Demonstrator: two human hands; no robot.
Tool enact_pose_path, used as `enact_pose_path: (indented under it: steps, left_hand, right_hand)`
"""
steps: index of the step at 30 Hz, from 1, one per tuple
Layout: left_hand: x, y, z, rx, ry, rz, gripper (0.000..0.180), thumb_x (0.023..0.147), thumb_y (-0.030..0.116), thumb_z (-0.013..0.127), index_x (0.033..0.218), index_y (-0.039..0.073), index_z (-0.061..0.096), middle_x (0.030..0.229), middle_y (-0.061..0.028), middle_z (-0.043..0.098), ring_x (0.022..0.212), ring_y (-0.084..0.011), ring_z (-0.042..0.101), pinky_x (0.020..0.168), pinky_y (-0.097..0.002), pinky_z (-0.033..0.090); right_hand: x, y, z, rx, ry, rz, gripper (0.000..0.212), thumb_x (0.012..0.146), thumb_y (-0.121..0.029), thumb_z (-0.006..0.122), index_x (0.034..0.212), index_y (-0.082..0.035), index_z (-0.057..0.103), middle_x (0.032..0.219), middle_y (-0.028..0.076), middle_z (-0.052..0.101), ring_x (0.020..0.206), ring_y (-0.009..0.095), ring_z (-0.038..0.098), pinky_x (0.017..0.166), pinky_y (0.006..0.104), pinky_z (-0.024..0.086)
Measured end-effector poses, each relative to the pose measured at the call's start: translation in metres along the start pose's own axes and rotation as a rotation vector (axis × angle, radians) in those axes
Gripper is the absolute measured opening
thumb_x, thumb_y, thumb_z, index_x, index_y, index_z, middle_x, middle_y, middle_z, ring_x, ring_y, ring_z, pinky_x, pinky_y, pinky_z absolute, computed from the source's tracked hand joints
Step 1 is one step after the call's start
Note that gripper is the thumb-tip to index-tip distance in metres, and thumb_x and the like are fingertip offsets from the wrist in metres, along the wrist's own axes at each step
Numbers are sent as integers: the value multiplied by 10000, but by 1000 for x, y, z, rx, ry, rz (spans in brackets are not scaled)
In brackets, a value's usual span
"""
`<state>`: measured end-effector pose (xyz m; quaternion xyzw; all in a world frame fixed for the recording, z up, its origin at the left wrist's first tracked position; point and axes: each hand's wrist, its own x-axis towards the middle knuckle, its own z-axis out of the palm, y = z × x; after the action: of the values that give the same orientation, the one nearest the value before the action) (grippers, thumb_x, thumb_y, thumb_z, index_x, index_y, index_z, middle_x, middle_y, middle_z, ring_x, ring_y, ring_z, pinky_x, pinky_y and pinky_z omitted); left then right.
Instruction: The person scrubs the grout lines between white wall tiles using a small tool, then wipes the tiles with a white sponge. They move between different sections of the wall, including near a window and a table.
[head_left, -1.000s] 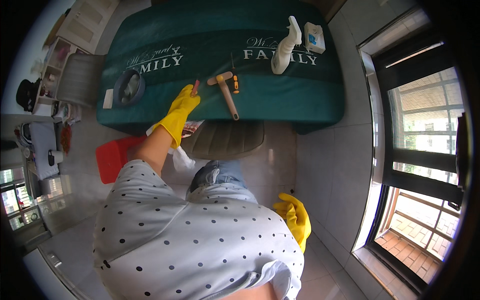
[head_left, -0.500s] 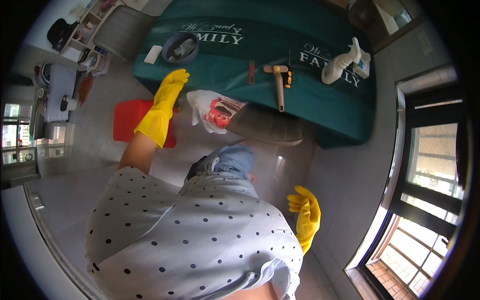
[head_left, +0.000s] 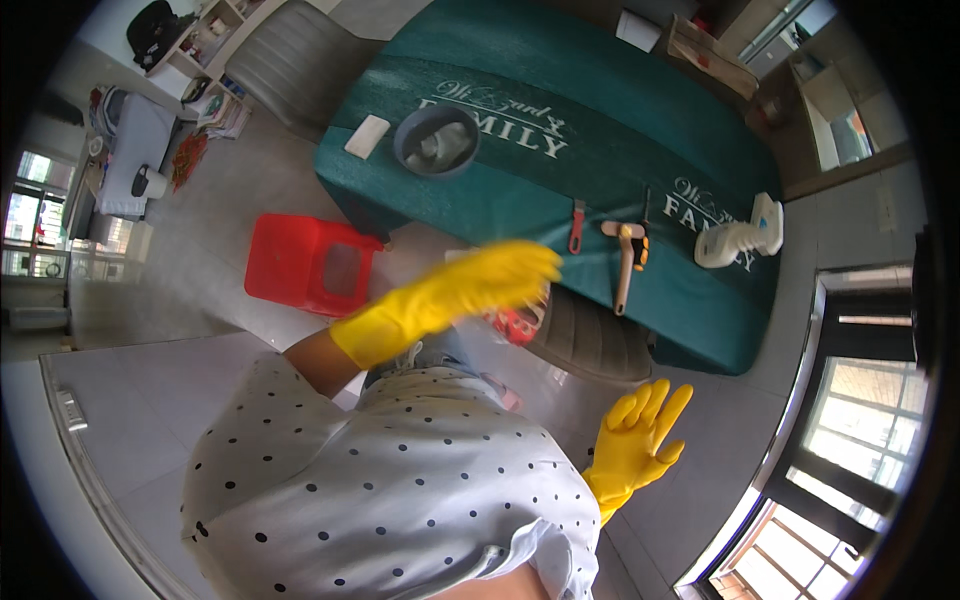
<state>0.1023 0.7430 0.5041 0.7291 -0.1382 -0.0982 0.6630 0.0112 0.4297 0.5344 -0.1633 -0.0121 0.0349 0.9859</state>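
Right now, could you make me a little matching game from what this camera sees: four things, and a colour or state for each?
1. Tablecloth
2. Bowl
3. Spray bottle
4. Right hand

A. White
B. Fingers spread, gloved in yellow
C. Green with white lettering
D. Has crumpled grey material inside

Pairs: 1-C, 2-D, 3-A, 4-B

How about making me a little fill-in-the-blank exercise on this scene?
The colour of the gloves on the left hand and right hand is ____.
The tablecloth is dark ____ in colour.
In the picture, the white block lies to the ____ of the round basin.

Missing words: yellow; green; left.
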Motion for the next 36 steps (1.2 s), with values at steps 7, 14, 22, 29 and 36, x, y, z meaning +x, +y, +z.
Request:
enact_pose_path:
  steps: [7,14,22,29,36]
  left_hand:
    - [10,9,44,-188,-627,242,344,974,117,533,1311,54,566,1325,-119,580,1202,-222,565,1009,-329,449]
    - [-23,0,7,-340,-632,297,351,981,113,523,1325,47,550,1294,-130,602,1180,-203,590,976,-329,476]
    - [-68,-80,-192,610,539,35,258,944,87,540,1187,49,616,1204,-164,626,1152,-332,577,1006,-386,440]
    - [-48,-184,-314,1228,789,-23,502,834,322,682,1227,21,594,1194,-211,630,1092,-387,594,954,-451,460]
    - [11,-197,-326,1315,671,-193,558,752,340,751,1239,119,592,1104,-199,655,1019,-387,621,866,-488,479]
  right_hand:
    - [103,122,67,155,-192,32,698,953,-400,568,1548,-212,255,1616,134,174,1462,369,236,1177,599,141]
    - [128,128,57,148,-284,243,590,958,-303,587,1465,-86,376,1424,114,489,1222,304,498,1051,518,370]
    - [83,64,39,-169,186,-6,427,1005,-232,501,1390,-48,487,1183,71,639,959,196,573,966,397,460]
    - [18,66,30,-122,307,-123,394,1025,-228,457,1381,-75,526,1267,116,646,1120,244,639,1022,402,466]
    - [-14,112,37,-95,484,-261,384,1019,-221,459,1359,-68,547,1241,96,664,1078,243,651,1004,408,480]
